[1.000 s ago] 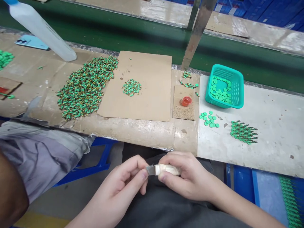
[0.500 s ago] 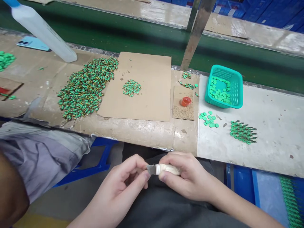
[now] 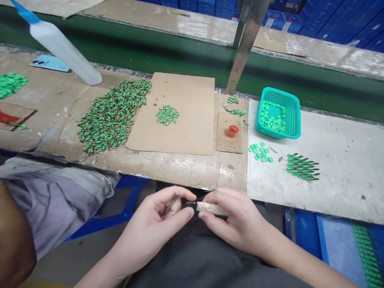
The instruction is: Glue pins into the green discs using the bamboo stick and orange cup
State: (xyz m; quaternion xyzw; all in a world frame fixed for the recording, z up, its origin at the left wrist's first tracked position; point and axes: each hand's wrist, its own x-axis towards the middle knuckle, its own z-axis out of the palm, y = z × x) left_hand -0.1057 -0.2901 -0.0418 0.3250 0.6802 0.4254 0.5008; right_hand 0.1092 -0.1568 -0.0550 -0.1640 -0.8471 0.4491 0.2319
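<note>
Above my lap, my right hand (image 3: 232, 214) is closed round a pale wrapped handle (image 3: 210, 208). From the handle's left end a small dark blade (image 3: 191, 203) points toward my left hand (image 3: 165, 216). That hand is curled, holding a thin pointed tool (image 3: 172, 202) against its fingers, with the tip upward. Its thumb and index finger are apart on either side of the blade; whether they touch it cannot be made out. Both hands are in front of the table's near edge.
A cardboard sheet (image 3: 192, 120) bears small green pieces, beside a large heap (image 3: 114, 116). Further right are a red cup (image 3: 233, 131), a teal basket (image 3: 295, 120) and green discs (image 3: 260, 152). A bottle (image 3: 66, 52) leans at left; a neighbour's leg (image 3: 60, 196) is below.
The thumb and index finger of my left hand have parted, and the thin tool now shows. The blade has turned and appears narrower. The view has shifted slightly.
</note>
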